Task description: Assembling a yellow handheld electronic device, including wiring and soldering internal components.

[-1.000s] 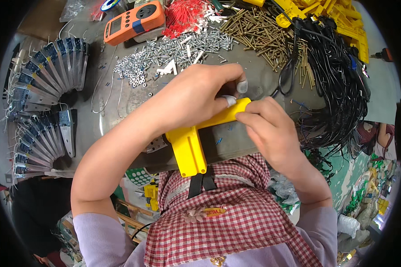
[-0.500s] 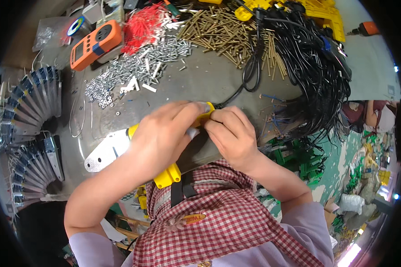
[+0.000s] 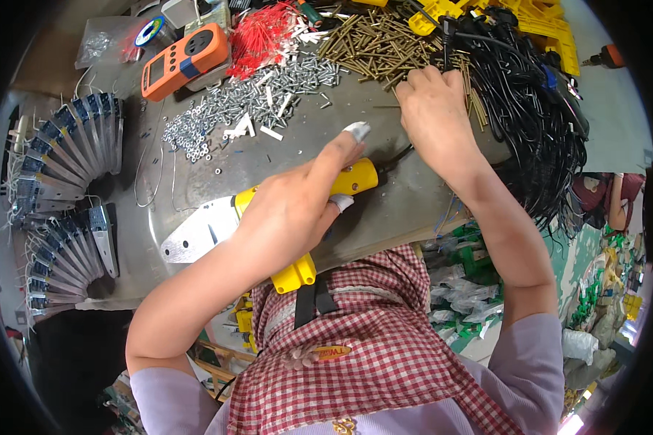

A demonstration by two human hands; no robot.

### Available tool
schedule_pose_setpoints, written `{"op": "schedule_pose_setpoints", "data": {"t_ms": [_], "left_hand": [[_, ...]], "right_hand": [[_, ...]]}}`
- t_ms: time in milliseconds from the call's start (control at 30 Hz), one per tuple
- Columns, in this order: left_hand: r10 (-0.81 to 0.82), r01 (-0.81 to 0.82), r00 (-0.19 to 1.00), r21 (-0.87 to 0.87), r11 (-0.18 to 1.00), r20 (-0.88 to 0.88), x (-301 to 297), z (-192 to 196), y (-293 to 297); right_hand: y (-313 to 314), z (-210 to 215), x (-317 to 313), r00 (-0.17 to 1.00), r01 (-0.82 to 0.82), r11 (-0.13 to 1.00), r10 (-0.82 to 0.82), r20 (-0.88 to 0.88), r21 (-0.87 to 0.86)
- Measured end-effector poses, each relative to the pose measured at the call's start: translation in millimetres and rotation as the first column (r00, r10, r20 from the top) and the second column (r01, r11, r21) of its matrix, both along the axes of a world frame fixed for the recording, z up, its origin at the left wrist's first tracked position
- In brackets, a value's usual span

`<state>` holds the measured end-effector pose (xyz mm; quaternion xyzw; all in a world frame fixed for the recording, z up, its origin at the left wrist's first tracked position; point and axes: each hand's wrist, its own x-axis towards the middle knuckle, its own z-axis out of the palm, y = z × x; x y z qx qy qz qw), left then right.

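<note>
My left hand (image 3: 297, 206) grips a yellow power screwdriver (image 3: 345, 181) lying across the grey metal worktable (image 3: 413, 196); the forefinger, taped white at its tip, points along the tool's top. Its yellow handle base (image 3: 295, 274) sticks out below the hand toward my chest. My right hand (image 3: 432, 109) reaches out to the heap of long brass screws (image 3: 366, 43), fingers bent down among them. A shiny metal plate (image 3: 192, 239) lies flat under the tool's rear end.
Small silver screws and nuts (image 3: 225, 101) are spread left of the brass ones, beside red wire pieces (image 3: 257, 32) and an orange meter (image 3: 185, 61). Black cables (image 3: 540, 109) pile at right. Fanned grey metal parts (image 3: 65, 159) line the left edge.
My right hand left the tool's tip and moved up-right to the brass screws. My left hand keeps hold of the screwdriver, now lying lower on the table.
</note>
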<state>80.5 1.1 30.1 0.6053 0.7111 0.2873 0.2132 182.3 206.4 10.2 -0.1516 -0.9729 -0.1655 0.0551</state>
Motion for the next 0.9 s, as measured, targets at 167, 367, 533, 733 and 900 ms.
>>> {"op": "schedule_pose_setpoints", "data": {"t_ms": [167,367,533,733,900], "left_hand": [[0.043,-0.044,0.999,-0.083,0.996,-0.013,2.2,5.3,1.6],[0.182,-0.194,0.976,0.097,0.976,0.12,-6.2,2.5,12.3],[0.198,-0.029,0.948,0.552,0.833,-0.248,-12.6,24.4,36.5],[0.165,-0.036,0.946,0.413,0.91,-0.28,-12.1,25.3,30.2],[0.276,-0.278,0.956,0.007,0.961,0.1,-40.9,7.9,12.0]], "right_hand": [[7.5,-13.0,4.4,0.974,-0.08,0.984,0.044,-0.221,-0.158],[1.2,30.9,5.8,0.927,-0.168,0.159,-0.311,-0.211,-0.973],[-8.6,33.8,16.1,0.917,-0.364,-0.439,-0.326,-0.232,-0.822],[-41.0,33.5,20.1,0.853,-0.505,-0.393,-0.36,-0.376,-0.769],[-61.1,42.3,42.0,0.803,-0.544,-0.164,-0.384,-0.455,-0.823]]}}
